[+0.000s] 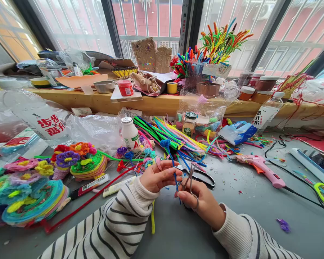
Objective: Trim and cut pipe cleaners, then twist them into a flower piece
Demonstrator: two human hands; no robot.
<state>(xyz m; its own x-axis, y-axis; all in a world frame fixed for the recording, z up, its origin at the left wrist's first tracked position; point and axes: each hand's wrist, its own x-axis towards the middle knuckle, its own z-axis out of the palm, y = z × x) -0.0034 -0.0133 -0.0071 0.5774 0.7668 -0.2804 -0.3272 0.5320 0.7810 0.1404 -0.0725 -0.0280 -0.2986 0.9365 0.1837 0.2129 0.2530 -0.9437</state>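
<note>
My left hand (157, 177) is closed, pinching a blue pipe cleaner (165, 143) whose top is curled into a small knot. Its stem runs down between my two hands. In my right hand (205, 203) is a pair of metal scissors (190, 181), with a finger loop around the thumb. The right fingertips are close to the lower stem; whether they touch it I cannot tell. Just behind lies a black-handled loop (210, 180), partly hidden. A bundle of coloured pipe cleaners (162, 131) spreads beyond the hands.
Fuzzy flower pieces (35, 201) pile up at left, near a glue tube (93, 184). A white bottle (129, 135) and a small jar (189, 124) stand behind. At right lie a pink glue gun (264, 171) with its cord and a purple scrap (283, 225).
</note>
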